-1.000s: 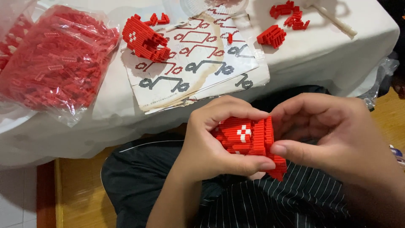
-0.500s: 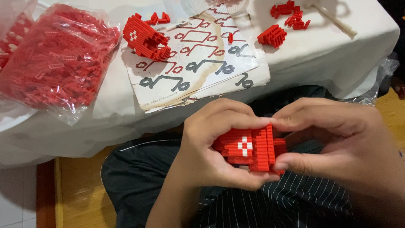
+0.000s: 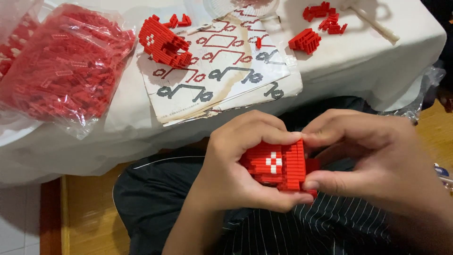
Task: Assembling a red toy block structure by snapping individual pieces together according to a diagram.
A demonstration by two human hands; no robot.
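Hands: left hand (image 3: 236, 170) and right hand (image 3: 377, 165), both closed around one red block (image 3: 278, 165), thumbs underneath, fingertips meeting on top.
Block location: over the lap, near side of the table (image 3: 358, 71).
Block axis: long axis runs left-right; face with white cross points up at the camera.
Bags: 1 clear bag (image 3: 66, 66) of loose red bricks, far left; a second partly visible at the left edge.
Sheets: 1 stack of white sheets (image 3: 222, 71) with red and black diagrams, centre.
Other builds: 1 large build (image 3: 163, 42) on the sheets; several small clusters (image 3: 306, 40), far right.

On the table (image 3: 358, 80), the bag (image 3: 66, 71) lies left of the sheets (image 3: 222, 75); a brick block (image 3: 163, 42) sits on the sheets, loose pieces (image 3: 321, 23) to their right.
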